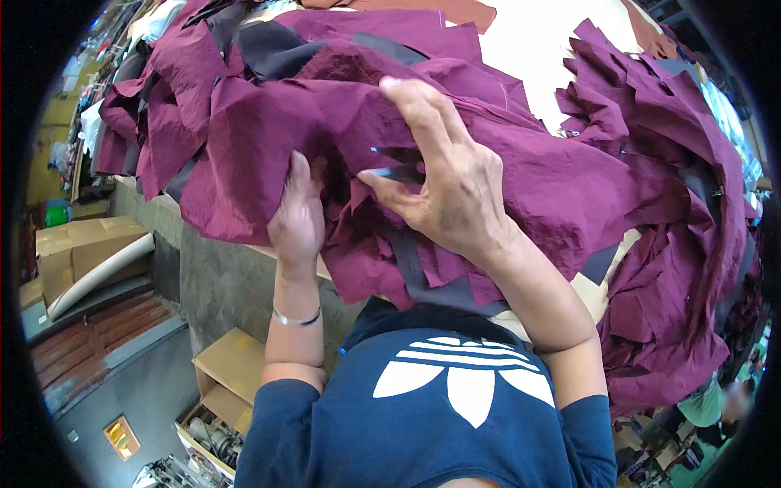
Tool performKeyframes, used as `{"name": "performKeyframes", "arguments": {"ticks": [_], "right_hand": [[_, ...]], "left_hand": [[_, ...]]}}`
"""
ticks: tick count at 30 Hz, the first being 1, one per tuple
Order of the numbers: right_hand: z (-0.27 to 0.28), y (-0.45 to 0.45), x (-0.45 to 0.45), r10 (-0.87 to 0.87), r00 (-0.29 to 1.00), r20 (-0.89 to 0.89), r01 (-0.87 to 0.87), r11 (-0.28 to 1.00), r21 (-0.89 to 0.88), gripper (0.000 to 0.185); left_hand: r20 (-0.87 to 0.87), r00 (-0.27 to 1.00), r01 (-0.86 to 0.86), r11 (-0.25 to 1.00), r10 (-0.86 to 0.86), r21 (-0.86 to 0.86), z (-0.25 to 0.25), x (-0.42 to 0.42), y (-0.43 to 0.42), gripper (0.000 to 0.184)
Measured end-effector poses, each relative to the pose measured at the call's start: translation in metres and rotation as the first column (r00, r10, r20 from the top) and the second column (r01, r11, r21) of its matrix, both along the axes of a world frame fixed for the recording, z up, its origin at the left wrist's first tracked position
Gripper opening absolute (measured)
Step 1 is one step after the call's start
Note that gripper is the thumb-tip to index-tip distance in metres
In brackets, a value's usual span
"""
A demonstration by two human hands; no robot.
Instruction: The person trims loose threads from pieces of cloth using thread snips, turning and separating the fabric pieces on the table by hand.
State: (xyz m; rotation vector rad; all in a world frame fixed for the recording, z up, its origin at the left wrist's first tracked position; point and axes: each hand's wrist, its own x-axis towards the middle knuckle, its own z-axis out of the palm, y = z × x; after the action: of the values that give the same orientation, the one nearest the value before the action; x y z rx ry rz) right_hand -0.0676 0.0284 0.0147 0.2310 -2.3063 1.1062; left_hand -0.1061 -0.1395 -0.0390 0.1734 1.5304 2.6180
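Note:
A large maroon garment piece point(561, 175), crumpled, lies across the pile in front of me. My right hand point(464, 187) is above it, holding small thread snips point(399, 172) between thumb and palm. Their two pointed metal blades face left and stand apart; the index finger is raised clear of them. My left hand point(299, 215) is at the garment's near left edge, slightly blurred, its thumb pointing up and its other fingers partly in shadow against the cloth. No grip on the cloth can be made out there.
More maroon pieces with dark lining point(281, 49) heap at the back left and hang over the right side point(675, 268). Pale table surface point(537, 57) shows behind. Cardboard boxes point(89, 248) and a white tube point(102, 272) stand low left. Another person point(708, 404) is at far lower right.

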Motion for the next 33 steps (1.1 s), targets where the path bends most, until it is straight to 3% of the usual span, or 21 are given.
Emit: {"name": "performKeyframes", "arguments": {"ticks": [2, 5, 7, 8, 9, 10, 11, 13, 14, 15, 16, 19, 21, 23, 24, 25, 27, 29, 30, 31, 33], "right_hand": [[0.008, 0.003, -0.002, 0.039, 0.998, -0.054, -0.042, 0.998, -0.054, 0.039], [0.005, 0.016, 0.003, 0.141, 0.969, -0.202, -0.147, 0.989, -0.014, 0.043], [0.004, 0.025, 0.016, 0.123, 0.977, -0.173, -0.156, 0.969, -0.192, 0.037], [-0.006, 0.032, 0.020, 0.133, 0.976, -0.171, -0.181, 0.933, -0.310, 0.027], [-0.019, 0.040, 0.025, 0.142, 0.975, -0.168, -0.202, 0.884, -0.422, 0.021], [-0.028, 0.047, 0.031, 0.150, 0.975, -0.166, -0.217, 0.821, -0.528, 0.024], [-0.032, 0.055, 0.038, 0.171, 0.973, -0.156, -0.231, 0.730, -0.643, 0.030], [-0.033, 0.066, 0.052, 0.211, 0.966, -0.151, -0.237, 0.477, -0.846, 0.045], [-0.040, 0.065, 0.051, 0.175, 0.969, -0.173, -0.199, 0.147, -0.969, 0.041], [-0.046, 0.064, 0.049, 0.075, 0.978, -0.197, -0.178, -0.207, -0.962, 0.037], [-0.042, 0.071, 0.056, 0.002, 0.993, -0.118, -0.117, -0.108, -0.987, 0.034], [0.027, 0.075, 0.063, -0.259, 0.962, 0.090, 0.132, 0.150, -0.980, 0.026], [0.013, 0.092, 0.069, -0.134, 0.990, -0.055, 0.014, 0.465, -0.885, 0.029], [-0.007, 0.102, 0.063, -0.152, 0.980, 0.132, 0.176, 0.333, -0.926, 0.029], [-0.017, 0.104, 0.065, -0.072, 0.943, 0.326, 0.334, 0.205, -0.920, 0.028], [-0.009, 0.089, 0.055, -0.117, 0.938, 0.328, 0.341, 0.119, -0.933, 0.016], [-0.032, 0.097, 0.062, 0.031, 0.920, 0.391, 0.387, 0.092, -0.918, 0.019], [-0.041, 0.098, 0.068, 0.053, 0.881, 0.470, 0.462, 0.115, -0.879, 0.019], [-0.043, 0.097, 0.071, 0.064, 0.857, 0.511, 0.501, 0.128, -0.856, 0.020], [-0.046, 0.104, 0.076, 0.127, 0.833, 0.539, 0.519, 0.158, -0.840, 0.022], [-0.049, 0.123, 0.085, 0.255, 0.770, 0.585, 0.540, 0.228, -0.810, 0.027]], "left_hand": [[-0.374, 0.906, 0.070, 0.941, -0.200, -0.332, 0.039, 0.014, 0.010, 0.032], [-0.654, 0.577, -0.049, 0.778, -0.490, -0.626, 0.074, 0.002, 0.016, 0.030], [-0.701, 0.629, 0.026, 0.909, -0.338, -0.415, 0.072, -0.005, 0.033, 0.029], [-0.596, 0.748, 0.108, 0.940, -0.292, -0.325, 0.076, -0.001, 0.042, 0.027], [-0.595, 0.708, 0.201, 0.916, -0.381, -0.347, 0.074, -0.012, 0.045, 0.034], [-0.608, 0.588, 0.114, 0.799, -0.533, -0.591, 0.076, -0.023, 0.049, 0.038], [-0.561, 0.470, -0.018, 0.628, -0.681, -0.778, 0.077, -0.033, 0.053, 0.042], [-0.484, 0.363, -0.230, 0.427, -0.796, -0.875, 0.066, -0.039, 0.068, 0.051], [-0.456, 0.333, -0.311, 0.360, -0.826, -0.880, 0.060, -0.044, 0.072, 0.051], [-0.424, 0.305, -0.391, 0.294, -0.853, -0.872, 0.054, -0.048, 0.076, 0.050], [-0.430, 0.258, -0.405, 0.307, -0.865, -0.861, 0.049, -0.055, 0.077, 0.031], [-0.499, 0.197, 0.023, 0.513, -0.844, -0.858, 0.060, -0.055, 0.081, 0.023], [-0.545, 0.252, 0.382, 0.600, -0.800, -0.703, 0.073, -0.038, 0.082, 0.029], [-0.204, 0.318, 0.606, 0.364, -0.926, -0.707, 0.089, -0.022, 0.071, 0.029], [-0.076, 0.398, 0.646, 0.338, -0.914, -0.685, 0.093, -0.013, 0.070, 0.026], [0.000, 0.512, 0.691, 0.412, -0.859, -0.594, 0.084, -0.003, 0.069, 0.025], [0.052, 0.600, 0.690, 0.483, -0.798, -0.539, 0.071, 0.009, 0.066, 0.030], [0.057, 0.598, 0.691, 0.478, -0.800, -0.542, 0.072, 0.020, 0.064, 0.027], [0.013, 0.539, 0.656, 0.410, -0.842, -0.634, 0.072, 0.019, 0.060, 0.020], [0.063, 0.532, 0.708, 0.404, -0.844, -0.579, 0.069, 0.021, 0.058, 0.013], [-0.055, 0.507, 0.682, 0.439, -0.860, -0.586, 0.059, 0.023, 0.056, 0.016]]}}
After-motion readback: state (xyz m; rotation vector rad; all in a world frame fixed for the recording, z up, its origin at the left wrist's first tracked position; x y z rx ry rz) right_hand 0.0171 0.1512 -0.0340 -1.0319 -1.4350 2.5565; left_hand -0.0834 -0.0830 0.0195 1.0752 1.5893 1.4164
